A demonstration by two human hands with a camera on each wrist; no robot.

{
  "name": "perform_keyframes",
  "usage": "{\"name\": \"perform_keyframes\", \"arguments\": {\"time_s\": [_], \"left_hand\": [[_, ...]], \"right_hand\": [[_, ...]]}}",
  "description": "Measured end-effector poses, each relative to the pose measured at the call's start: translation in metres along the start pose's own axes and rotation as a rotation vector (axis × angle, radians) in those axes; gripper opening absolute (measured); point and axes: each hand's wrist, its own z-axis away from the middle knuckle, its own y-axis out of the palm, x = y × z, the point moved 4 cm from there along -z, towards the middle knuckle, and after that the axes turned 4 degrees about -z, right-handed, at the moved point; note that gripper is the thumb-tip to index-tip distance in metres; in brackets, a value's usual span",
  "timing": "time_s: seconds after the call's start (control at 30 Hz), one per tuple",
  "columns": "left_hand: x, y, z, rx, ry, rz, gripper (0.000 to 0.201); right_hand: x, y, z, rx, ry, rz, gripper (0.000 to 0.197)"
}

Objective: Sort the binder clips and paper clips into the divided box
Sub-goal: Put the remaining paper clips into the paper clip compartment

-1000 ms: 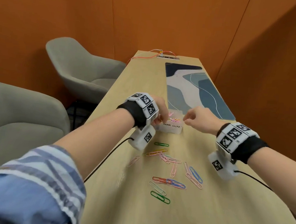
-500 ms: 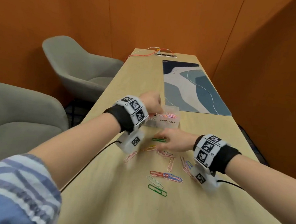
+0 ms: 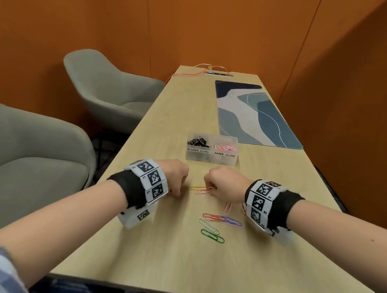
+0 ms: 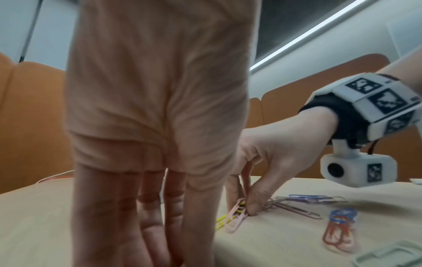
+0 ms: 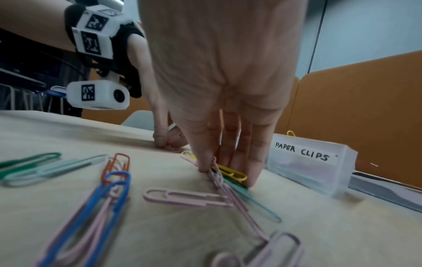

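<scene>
Your paper clips (image 3: 213, 222) lie loose in the lower middle of the head view, on the wooden surface (image 3: 175, 263) between your wrists. A small bunch, pink and yellow (image 5: 224, 172), sits just right of centre under your right hand (image 3: 225, 184). That hand's grip is narrow: thumb and fingertips (image 5: 205, 162) are pinched down on the bunch, probably so that several thin wires come up together instead of 1 at a time.

Your left hand (image 3: 175, 177) is just left of centre, fingers pointing down at the surface. The right wrist view shows its thumb and a finger (image 5: 160, 139) closing on what looks like a single pink clip (image 5: 172, 149). I judge that a narrow pinch too, though the clip is small and partly hidden.

The divided box (image 3: 210, 160) stands above your hands in the middle of the head view. Its left compartment, labelled BINDER CLIPS, holds black clips (image 3: 197, 141); the right one, labelled PAPER CLIPS, holds coloured ones. No binder clips show on the surface, so only paper clips seem left to sort.

A blue patterned mat (image 3: 257, 117) lies beyond the box at upper right, and 2 grey chairs (image 3: 112, 94) stand at the left.
</scene>
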Motion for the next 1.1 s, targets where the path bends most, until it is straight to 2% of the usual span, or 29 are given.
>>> {"name": "perform_keyframes", "arguments": {"time_s": [0.2,0.4,0.57,0.7,0.8,0.9,0.97,1.1], "left_hand": [[-0.003,0.001,-0.005,-0.064,0.03,-0.094,0.023],[-0.003,0.001,-0.014,-0.112,0.062,-0.14,0.023],[0.003,-0.001,-0.026,-0.126,0.082,-0.124,0.016],[0.008,-0.003,-0.032,-0.084,0.088,-0.079,0.015],[0.012,-0.003,-0.034,-0.014,0.091,0.008,0.017],[0.014,0.0,-0.036,0.008,0.111,0.049,0.014],[0.013,0.001,-0.038,-0.016,0.135,0.063,0.014],[0.007,0.002,-0.039,-0.041,0.204,0.108,0.023]], "right_hand": [[-0.006,0.003,0.004,0.027,-0.006,0.053,0.021],[-0.032,-0.011,0.005,-0.062,0.154,-0.252,0.024],[-0.052,-0.016,0.007,-0.087,0.265,-0.397,0.027],[-0.069,-0.019,0.005,-0.129,0.368,-0.695,0.016],[-0.079,-0.04,-0.001,-0.259,0.413,-0.849,0.012],[-0.092,-0.067,-0.014,-0.456,0.496,-0.866,0.017],[-0.098,-0.079,-0.028,-0.534,0.528,-0.811,0.019],[-0.101,-0.077,-0.053,-0.528,0.541,-0.678,0.02]]}}
